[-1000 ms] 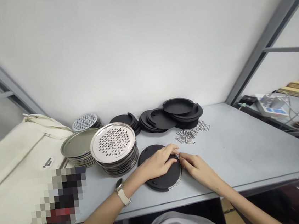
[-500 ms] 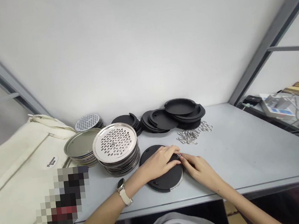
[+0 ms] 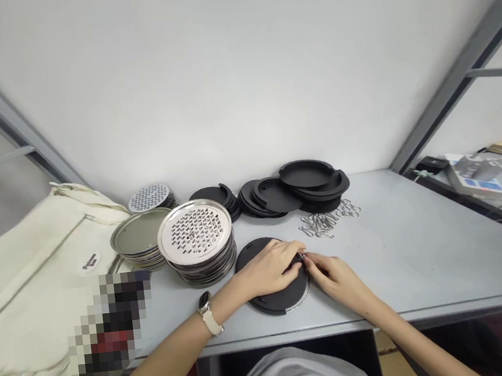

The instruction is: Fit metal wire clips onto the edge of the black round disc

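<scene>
A black round cover [image 3: 281,301] lies flat on the table near its front edge, with a shiny metal rim showing along its lower right side. My left hand [image 3: 269,268] rests across the cover, its fingers and thumb gripping at the right edge. At that same edge my right hand [image 3: 336,277] pinches a small metal clip [image 3: 302,256], mostly hidden by the fingertips. Behind the hands lies a loose pile of metal clips [image 3: 319,224]. Left of the cover stands a stack of round metal graters [image 3: 195,232], holed plate on top.
An olive round plate [image 3: 139,232] tops another stack, with a further grater stack [image 3: 148,197] behind. Black round covers [image 3: 306,174] are piled along the wall. A cream cloth bag [image 3: 29,259] covers the left side. A boxed item [image 3: 474,175] sits on the right-hand shelf.
The view has shifted slightly. Both hands stay at the cover's right edge, with only small finger movements around the metal clip.
</scene>
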`<action>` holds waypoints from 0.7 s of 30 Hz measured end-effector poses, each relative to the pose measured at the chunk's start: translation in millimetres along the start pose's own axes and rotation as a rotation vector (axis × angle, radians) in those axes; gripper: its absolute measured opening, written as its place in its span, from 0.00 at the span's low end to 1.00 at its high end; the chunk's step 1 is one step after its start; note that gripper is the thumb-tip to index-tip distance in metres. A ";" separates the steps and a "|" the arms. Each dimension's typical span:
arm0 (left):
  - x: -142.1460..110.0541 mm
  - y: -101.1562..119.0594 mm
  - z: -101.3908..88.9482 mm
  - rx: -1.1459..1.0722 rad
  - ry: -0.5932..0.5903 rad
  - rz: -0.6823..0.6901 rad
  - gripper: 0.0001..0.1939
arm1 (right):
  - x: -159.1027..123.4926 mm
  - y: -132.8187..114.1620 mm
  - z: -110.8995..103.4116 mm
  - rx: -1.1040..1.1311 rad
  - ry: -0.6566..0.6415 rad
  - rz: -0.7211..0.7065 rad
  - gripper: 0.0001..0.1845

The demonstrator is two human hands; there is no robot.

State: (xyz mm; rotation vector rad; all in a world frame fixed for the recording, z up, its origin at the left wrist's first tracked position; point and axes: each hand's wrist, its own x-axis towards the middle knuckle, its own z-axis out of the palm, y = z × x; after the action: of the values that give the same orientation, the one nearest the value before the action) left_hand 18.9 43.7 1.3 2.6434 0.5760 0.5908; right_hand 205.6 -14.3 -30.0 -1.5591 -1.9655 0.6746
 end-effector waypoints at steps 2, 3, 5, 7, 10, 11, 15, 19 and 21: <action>0.0 -0.8 0.6 -0.004 0.000 0.004 0.16 | 0.4 0.0 0.1 -0.017 0.006 -0.002 0.20; 0.0 -0.8 0.6 -0.011 0.000 0.002 0.16 | 0.7 -0.4 0.1 -0.023 0.012 -0.005 0.20; -0.2 -0.5 0.4 -0.028 0.001 -0.007 0.16 | 1.4 -1.5 0.1 -0.032 0.022 -0.012 0.19; -0.6 -0.1 0.2 -0.043 0.001 -0.020 0.16 | 1.8 -2.4 0.1 -0.033 0.029 -0.015 0.19; -1.5 -0.4 0.7 -0.078 -0.008 -0.040 0.17 | 1.8 -2.7 -0.1 -0.026 0.030 -0.015 0.18; -1.8 -0.7 0.9 -0.096 -0.010 -0.047 0.18 | 1.6 -2.7 -0.3 -0.025 0.030 -0.016 0.18; -2.4 -1.3 1.3 -0.169 -0.007 -0.073 0.20 | 0.5 -4.1 -1.5 -0.019 0.029 -0.022 0.18; -2.1 -1.5 1.2 -0.197 -0.001 -0.067 0.20 | 0.4 -5.5 -1.5 -0.016 0.036 -0.004 0.18; -1.9 -1.6 1.2 -0.202 -0.001 -0.052 0.20 | 0.6 -5.6 -1.0 -0.009 0.042 0.003 0.18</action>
State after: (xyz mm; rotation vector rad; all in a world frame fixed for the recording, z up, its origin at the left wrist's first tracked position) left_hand 17.4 43.9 -1.0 2.4320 0.5521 0.5990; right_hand 202.2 -14.8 -25.5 -1.5694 -1.9386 0.6297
